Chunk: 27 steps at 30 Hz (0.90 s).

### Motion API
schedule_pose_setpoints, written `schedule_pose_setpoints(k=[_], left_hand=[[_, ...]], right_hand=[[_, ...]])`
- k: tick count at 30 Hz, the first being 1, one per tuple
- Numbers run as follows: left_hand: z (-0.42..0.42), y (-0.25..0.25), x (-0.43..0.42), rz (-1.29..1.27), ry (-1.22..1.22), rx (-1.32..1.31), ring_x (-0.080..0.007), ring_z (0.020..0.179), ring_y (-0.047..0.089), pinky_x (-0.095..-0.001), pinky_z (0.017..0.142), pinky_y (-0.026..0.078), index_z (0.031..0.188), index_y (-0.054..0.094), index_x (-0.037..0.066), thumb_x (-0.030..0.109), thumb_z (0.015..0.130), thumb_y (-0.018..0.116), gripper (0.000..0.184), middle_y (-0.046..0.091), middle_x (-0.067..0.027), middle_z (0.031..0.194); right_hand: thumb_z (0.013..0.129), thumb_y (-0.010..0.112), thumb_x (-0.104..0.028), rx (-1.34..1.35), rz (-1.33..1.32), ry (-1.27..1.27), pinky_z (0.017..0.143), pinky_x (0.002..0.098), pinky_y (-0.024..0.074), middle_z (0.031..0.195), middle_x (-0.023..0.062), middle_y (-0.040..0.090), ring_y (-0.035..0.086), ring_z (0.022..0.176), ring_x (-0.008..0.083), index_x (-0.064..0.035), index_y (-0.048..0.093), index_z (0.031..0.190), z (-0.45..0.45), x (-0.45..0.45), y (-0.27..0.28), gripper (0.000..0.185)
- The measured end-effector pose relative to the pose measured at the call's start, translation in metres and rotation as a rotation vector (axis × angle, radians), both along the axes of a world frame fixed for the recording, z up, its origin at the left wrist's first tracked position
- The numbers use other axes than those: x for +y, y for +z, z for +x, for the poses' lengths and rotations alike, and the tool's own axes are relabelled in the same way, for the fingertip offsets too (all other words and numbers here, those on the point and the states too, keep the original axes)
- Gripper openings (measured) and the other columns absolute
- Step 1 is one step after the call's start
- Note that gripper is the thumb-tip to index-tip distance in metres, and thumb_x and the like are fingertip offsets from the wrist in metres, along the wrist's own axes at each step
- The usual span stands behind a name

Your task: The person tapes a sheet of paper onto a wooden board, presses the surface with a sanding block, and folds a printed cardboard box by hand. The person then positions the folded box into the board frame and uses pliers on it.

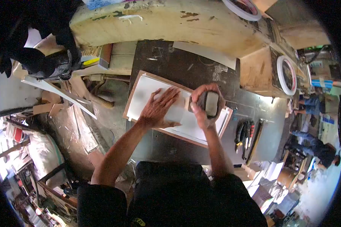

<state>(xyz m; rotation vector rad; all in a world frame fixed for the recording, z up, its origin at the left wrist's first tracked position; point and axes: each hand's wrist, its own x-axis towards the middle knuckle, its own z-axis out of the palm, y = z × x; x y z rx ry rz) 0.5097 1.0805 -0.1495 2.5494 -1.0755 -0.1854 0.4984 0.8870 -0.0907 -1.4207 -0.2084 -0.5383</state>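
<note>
A shallow rectangular tray or panel with a brown wooden rim lies at a slant on the dark bench. Inside the rim is a smooth white surface. My left hand rests flat on this white surface, its fingers stretched out and the thumb apart. Over the right part of the panel, my right hand is wrapped round a small dark-edged block with a pale grey face. The block's exact kind is unclear. My right palm and part of the block's underside are hidden.
Pliers and screwdrivers lie right of the panel. A worn beige beam crosses behind the bench, with a white tape roll at its right end. Black cloth-like material hangs at left. Another person is far right.
</note>
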Motion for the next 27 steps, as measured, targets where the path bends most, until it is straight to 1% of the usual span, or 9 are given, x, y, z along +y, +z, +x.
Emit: schedule_pose_setpoints(k=[3, 5, 9, 11, 17, 20, 23, 25, 27], left_hand=[[0.000, -0.001, -0.002, -0.047, 0.018, 0.042, -0.0249, 0.151, 0.022, -0.0511, 0.121, 0.014, 0.154, 0.030, 0.006, 0.078, 0.070, 0.067, 0.116, 0.028, -0.0107, 0.162], [0.003, -0.001, -0.003, -0.052, 0.017, 0.026, -0.0249, 0.151, 0.022, -0.0511, 0.121, 0.014, 0.154, 0.030, 0.006, 0.078, 0.070, 0.067, 0.117, 0.028, -0.0107, 0.162], [0.000, -0.004, -0.002, -0.046, 0.016, 0.038, -0.0249, 0.151, 0.023, -0.0510, 0.121, 0.014, 0.155, 0.029, 0.007, 0.080, 0.070, 0.066, 0.118, 0.029, -0.0111, 0.162], [-0.001, -0.005, -0.001, -0.016, -0.003, 0.053, -0.0245, 0.152, 0.021, -0.0506, 0.122, 0.013, 0.156, 0.027, 0.008, 0.081, 0.071, 0.062, 0.117, 0.026, -0.0103, 0.163], [0.004, -0.006, -0.002, -0.049, 0.002, 0.041, -0.0268, 0.150, 0.024, -0.0526, 0.121, 0.014, 0.154, 0.030, 0.008, 0.078, 0.072, 0.066, 0.114, 0.029, -0.0119, 0.161], [-0.002, -0.005, -0.002, -0.046, 0.009, 0.057, -0.0276, 0.150, 0.025, -0.0530, 0.121, 0.014, 0.154, 0.030, 0.008, 0.078, 0.072, 0.066, 0.114, 0.029, -0.0119, 0.161], [0.002, -0.003, -0.002, -0.057, 0.015, 0.050, -0.0279, 0.150, 0.026, -0.0530, 0.121, 0.014, 0.155, 0.030, 0.008, 0.079, 0.072, 0.065, 0.114, 0.030, -0.0118, 0.161], [0.006, -0.002, -0.003, -0.062, 0.021, 0.040, -0.0280, 0.150, 0.026, -0.0529, 0.121, 0.014, 0.155, 0.030, 0.008, 0.079, 0.072, 0.065, 0.115, 0.030, -0.0118, 0.161], [0.001, 0.001, -0.002, -0.016, 0.006, 0.039, -0.0279, 0.150, 0.025, -0.0527, 0.121, 0.015, 0.155, 0.029, 0.008, 0.079, 0.072, 0.065, 0.115, 0.030, -0.0117, 0.161]], right_hand=[[0.065, 0.075, -0.011, 0.278, 0.137, 0.098, 0.061, 0.0282, 0.0446, 0.078, 0.0044, 0.056, 0.053, 0.067, 0.0121, -0.0038, 0.052, 0.099, 0.014, -0.009, 0.033, 0.042], [0.065, 0.074, -0.008, 0.013, -0.035, 0.048, 0.063, 0.0280, 0.0456, 0.081, 0.0056, 0.055, 0.053, 0.071, 0.0123, -0.0026, 0.050, 0.104, 0.020, -0.009, 0.051, 0.046], [0.067, 0.071, -0.007, -0.111, 0.118, 0.007, 0.065, 0.0280, 0.0464, 0.080, 0.0058, 0.056, 0.054, 0.073, 0.0119, -0.0031, 0.050, 0.102, 0.019, 0.004, 0.059, 0.042], [0.066, 0.073, -0.009, 0.089, -0.073, -0.022, 0.063, 0.0274, 0.0466, 0.077, 0.0036, 0.056, 0.054, 0.070, 0.0101, -0.0036, 0.052, 0.098, 0.022, -0.004, 0.012, 0.039], [0.072, 0.067, 0.007, 0.273, 0.042, -0.002, 0.064, 0.0255, 0.0480, 0.081, 0.0009, 0.056, 0.055, 0.071, 0.0098, -0.0079, 0.053, 0.103, 0.038, -0.011, 0.056, 0.037], [0.071, 0.070, 0.007, -0.067, 0.185, 0.162, 0.068, 0.0258, 0.0494, 0.089, 0.0023, 0.056, 0.055, 0.079, 0.0095, -0.0079, 0.045, 0.117, 0.032, -0.009, 0.085, 0.054], [0.072, 0.070, 0.004, 0.154, -0.047, -0.043, 0.068, 0.0257, 0.0495, 0.086, 0.0023, 0.056, 0.055, 0.076, 0.0100, -0.0067, 0.048, 0.113, 0.023, -0.006, 0.014, 0.047], [0.073, 0.071, 0.001, -0.013, 0.022, 0.097, 0.065, 0.0249, 0.0491, 0.083, 0.0009, 0.056, 0.055, 0.073, 0.0091, -0.0064, 0.052, 0.108, 0.043, -0.011, 0.015, 0.041], [0.073, 0.071, 0.000, 0.155, 0.090, 0.002, 0.061, 0.0242, 0.0480, 0.080, 0.0009, 0.055, 0.055, 0.070, 0.0086, -0.0055, 0.054, 0.102, 0.036, -0.013, 0.023, 0.034]])
